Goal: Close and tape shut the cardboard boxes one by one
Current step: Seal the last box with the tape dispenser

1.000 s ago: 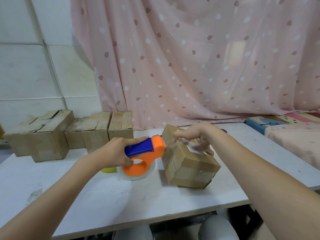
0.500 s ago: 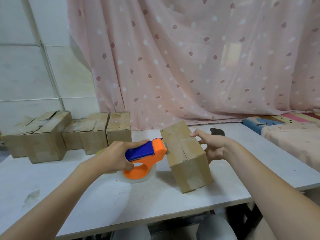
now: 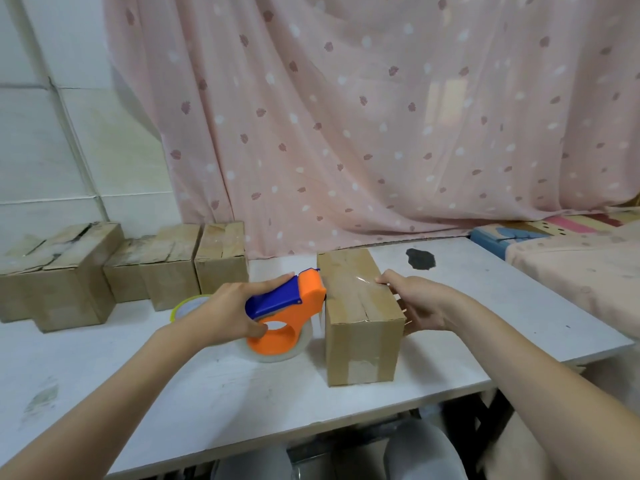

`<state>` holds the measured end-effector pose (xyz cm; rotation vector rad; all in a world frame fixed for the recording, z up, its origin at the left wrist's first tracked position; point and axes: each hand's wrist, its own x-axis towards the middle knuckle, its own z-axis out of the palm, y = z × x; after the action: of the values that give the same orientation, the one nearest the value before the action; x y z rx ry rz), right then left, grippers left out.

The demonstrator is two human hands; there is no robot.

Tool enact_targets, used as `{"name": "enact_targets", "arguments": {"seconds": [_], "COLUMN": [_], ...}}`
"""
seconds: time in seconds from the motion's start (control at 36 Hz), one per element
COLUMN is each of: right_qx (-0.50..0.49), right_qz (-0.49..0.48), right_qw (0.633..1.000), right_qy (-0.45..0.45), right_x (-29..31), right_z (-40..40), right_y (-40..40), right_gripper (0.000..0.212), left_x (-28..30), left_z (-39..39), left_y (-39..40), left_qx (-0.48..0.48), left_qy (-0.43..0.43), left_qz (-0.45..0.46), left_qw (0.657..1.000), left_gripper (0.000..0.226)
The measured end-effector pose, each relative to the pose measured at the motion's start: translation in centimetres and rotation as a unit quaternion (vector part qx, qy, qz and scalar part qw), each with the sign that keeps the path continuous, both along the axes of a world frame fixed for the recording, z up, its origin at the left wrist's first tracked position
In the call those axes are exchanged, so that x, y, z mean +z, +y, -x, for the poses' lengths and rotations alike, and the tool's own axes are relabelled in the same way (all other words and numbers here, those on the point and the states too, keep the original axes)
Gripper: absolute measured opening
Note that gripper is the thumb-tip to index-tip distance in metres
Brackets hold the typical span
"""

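Curled round the blue handle of the tape dispenser point(image 3: 287, 308): left hand point(image 3: 228, 311), thumb point(image 3: 257, 330) hooked under near the orange ring, fingers wrapped over the top. Clamped firmly, no gap showing. Orange plastic body smooth and glossy, clear tape roll seated beneath and resting on the table point(image 3: 173, 386); nose touching the upper left edge of the cardboard box point(image 3: 360, 313) at roughly 9 o'clock on the box.

Bracing the box's right side at 3 o'clock: right hand point(image 3: 420, 306), thumb over the top edge on a shiny strip of clear tape point(image 3: 356, 282), fingers spread down the far side wall, partly hidden, gripping rather than lying flat.

Box: plain brown corrugated card, rectangular, standing flat at table centre, flaps shut with a seam running lengthwise, older clear tape patch on the near face. Matte, slightly scuffed.

At 10 o'clock on the table: row of taped boxes point(image 3: 166, 268), worn and dusty, against the wall. Just behind the left hand: yellow-rimmed tape roll point(image 3: 187, 304), mostly hidden. At 1 o'clock: dark stain point(image 3: 420, 259) on the white, scratched tabletop. Behind: pink spotted curtain point(image 3: 381, 116), soft folds.

Against half a second ago: box no longer tipped on an edge, now settled flat and squared; right hand shifted from open fingers beside it to a hold on its side; dispenser nose brought against the box.
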<state>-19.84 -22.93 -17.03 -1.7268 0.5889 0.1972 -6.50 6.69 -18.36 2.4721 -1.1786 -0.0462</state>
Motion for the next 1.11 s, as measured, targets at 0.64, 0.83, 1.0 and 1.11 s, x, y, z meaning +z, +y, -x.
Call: {"name": "enact_targets", "arguments": {"seconds": [0.64, 0.83, 1.0, 1.11], "right_qx": [0.167, 0.175, 0.179, 0.155], "right_qz": [0.604, 0.597, 0.591, 0.566], "right_qw": [0.770, 0.770, 0.776, 0.803], "right_qy": [-0.123, -0.138, -0.129, -0.105], "right_x": [-0.1, 0.1, 0.6, 1.1], "right_z": [0.3, 0.4, 0.6, -0.1], "right_y": [6.8, 6.6, 7.0, 7.1], "right_gripper": [0.049, 0.050, 0.044, 0.037], "left_x": [0.5, 1.4, -0.2, -0.5], "left_z": [-1.2, -1.9, -1.9, -1.9], "left_y": [0.5, 2.7, 5.5, 4.7], "left_qx": [-0.034, -0.024, -0.002, -0.004], "left_qy": [-0.033, -0.056, -0.043, -0.065], "left_qz": [-0.018, -0.049, -0.054, -0.063], "left_qw": [0.999, 0.997, 0.998, 0.996], "left_gripper": [0.095, 0.091, 0.089, 0.087]}}
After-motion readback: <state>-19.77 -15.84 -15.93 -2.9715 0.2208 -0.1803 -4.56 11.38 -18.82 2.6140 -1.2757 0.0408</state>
